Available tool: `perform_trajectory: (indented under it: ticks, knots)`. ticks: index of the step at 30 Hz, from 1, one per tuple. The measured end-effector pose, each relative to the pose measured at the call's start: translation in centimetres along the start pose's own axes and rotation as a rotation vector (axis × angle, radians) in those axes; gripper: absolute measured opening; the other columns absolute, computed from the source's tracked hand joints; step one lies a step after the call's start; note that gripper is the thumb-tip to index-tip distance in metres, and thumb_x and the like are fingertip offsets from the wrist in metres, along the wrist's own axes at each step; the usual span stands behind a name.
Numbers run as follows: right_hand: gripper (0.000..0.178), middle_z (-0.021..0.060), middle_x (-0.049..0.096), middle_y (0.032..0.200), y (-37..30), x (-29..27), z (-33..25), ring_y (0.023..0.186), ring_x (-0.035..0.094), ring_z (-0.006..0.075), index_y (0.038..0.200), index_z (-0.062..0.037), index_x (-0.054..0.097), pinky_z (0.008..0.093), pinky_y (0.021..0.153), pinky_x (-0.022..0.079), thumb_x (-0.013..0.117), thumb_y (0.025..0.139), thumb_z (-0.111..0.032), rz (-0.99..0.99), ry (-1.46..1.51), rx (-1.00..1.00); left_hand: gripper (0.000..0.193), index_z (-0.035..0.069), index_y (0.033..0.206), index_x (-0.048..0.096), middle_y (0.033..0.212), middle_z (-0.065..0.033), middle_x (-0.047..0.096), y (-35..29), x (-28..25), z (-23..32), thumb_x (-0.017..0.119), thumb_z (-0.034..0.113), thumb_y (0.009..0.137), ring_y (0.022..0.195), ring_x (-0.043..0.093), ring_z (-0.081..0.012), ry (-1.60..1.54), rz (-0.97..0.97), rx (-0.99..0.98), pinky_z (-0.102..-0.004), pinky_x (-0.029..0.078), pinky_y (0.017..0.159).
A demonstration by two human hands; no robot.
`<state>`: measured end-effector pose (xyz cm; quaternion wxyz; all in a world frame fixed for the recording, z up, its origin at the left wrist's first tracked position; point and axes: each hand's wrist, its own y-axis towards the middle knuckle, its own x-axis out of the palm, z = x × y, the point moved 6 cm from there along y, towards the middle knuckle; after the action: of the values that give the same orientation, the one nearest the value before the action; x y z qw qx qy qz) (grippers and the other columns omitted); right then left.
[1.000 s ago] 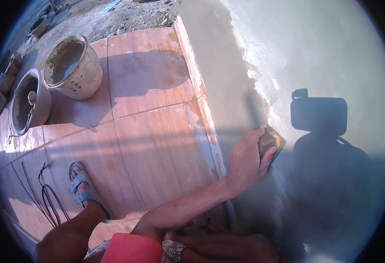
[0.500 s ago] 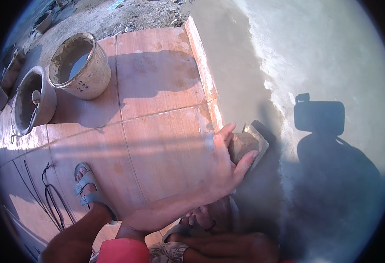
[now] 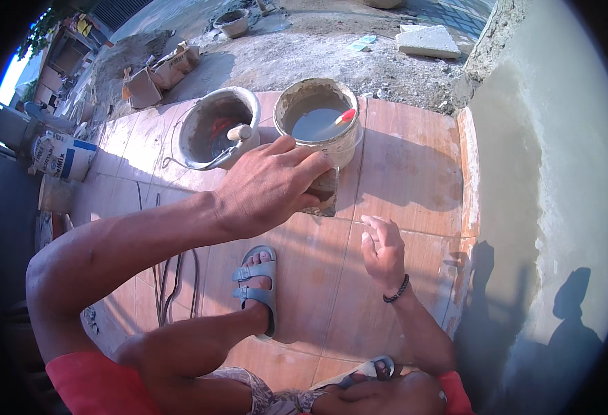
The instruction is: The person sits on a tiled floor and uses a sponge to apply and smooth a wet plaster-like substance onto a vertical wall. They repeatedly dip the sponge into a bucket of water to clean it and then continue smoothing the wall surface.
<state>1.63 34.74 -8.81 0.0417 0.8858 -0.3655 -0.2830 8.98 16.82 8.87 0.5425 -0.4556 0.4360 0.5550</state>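
My left hand [image 3: 269,183] is closed round a small square hand float [image 3: 328,190], smeared with mortar and partly hidden by my fingers. It hangs over the tiles just in front of a bucket of greyish water [image 3: 318,124], whose rim is crusted with mortar. A red-tipped object [image 3: 345,117] leans on that bucket's inner edge. My right hand [image 3: 385,252] hovers above the tiles with loosely bent fingers and nothing in it. Left of the water stands a second bucket [image 3: 185,142] with a wire handle; a tool's light handle [image 3: 239,132] sticks out of it.
A grey cement-coated wall [image 3: 581,173] rises on the right, edged by a strip of tile [image 3: 468,173]. Dark cables [image 3: 172,290] lie on the tiled floor at left. Beyond are torn cardboard boxes [image 3: 162,76], a concrete slab [image 3: 427,41] and a person [image 3: 86,28] far off.
My left hand has left the wall with the float and come over beside the water bucket. My right hand has risen from near my leg. The view has swung left and up.
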Motion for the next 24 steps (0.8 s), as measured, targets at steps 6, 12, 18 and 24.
perform_trajectory:
  ticks: [6, 12, 18, 24]
  knots:
    - [0.040, 0.0152, 0.060, 0.116, 15.4, 5.3, -3.5, 0.122, 0.047, 0.0370, 0.121, -0.0034, 0.059, 0.0525, 0.109, 0.031, 0.064, 0.082, -0.012, -0.150, -0.493, -0.430, 0.048, 0.006, 0.120, 0.055, 0.110, -0.0148, 0.061, -6.2, -4.4, -6.0, 0.076, 0.007, 0.076, 0.107, 0.060, -0.0313, -0.121, 0.182, -0.476, -0.0395, 0.047, 0.091]
    - [0.012, 0.0067, 0.065, 0.093, 16.8, 7.9, -1.9, 0.106, 0.056, 0.0271, 0.093, -0.0094, 0.065, 0.0579, 0.104, 0.032, 0.064, 0.085, -0.018, -0.175, -0.572, -0.371, 0.045, 0.005, 0.119, 0.057, 0.111, -0.0151, 0.062, -20.2, -7.2, -4.3, 0.073, 0.007, 0.077, 0.101, 0.058, -0.0312, 0.153, 0.227, -0.787, -0.0403, 0.046, 0.090]
    - [0.009, 0.0041, 0.065, 0.089, 16.4, 8.0, -1.9, 0.099, 0.060, 0.0283, 0.086, -0.0117, 0.066, 0.0625, 0.097, 0.033, 0.064, 0.086, -0.021, -0.272, -0.587, -0.313, 0.049, 0.004, 0.121, 0.056, 0.112, -0.0130, 0.062, -36.3, -9.5, 0.1, 0.071, 0.005, 0.074, 0.106, 0.054, -0.0279, -0.056, 0.522, -1.178, -0.0390, 0.040, 0.096]
    - [0.012, 0.0055, 0.064, 0.088, 10.4, 6.5, -5.4, 0.092, 0.061, 0.0275, 0.090, -0.0109, 0.067, 0.0609, 0.107, 0.028, 0.065, 0.085, -0.022, -0.390, -0.640, -0.303, 0.044, 0.004, 0.115, 0.058, 0.106, -0.0134, 0.062, -34.0, -4.1, -3.1, 0.074, 0.009, 0.074, 0.101, 0.053, -0.0313, -0.048, 0.351, -0.920, -0.0401, 0.035, 0.096]
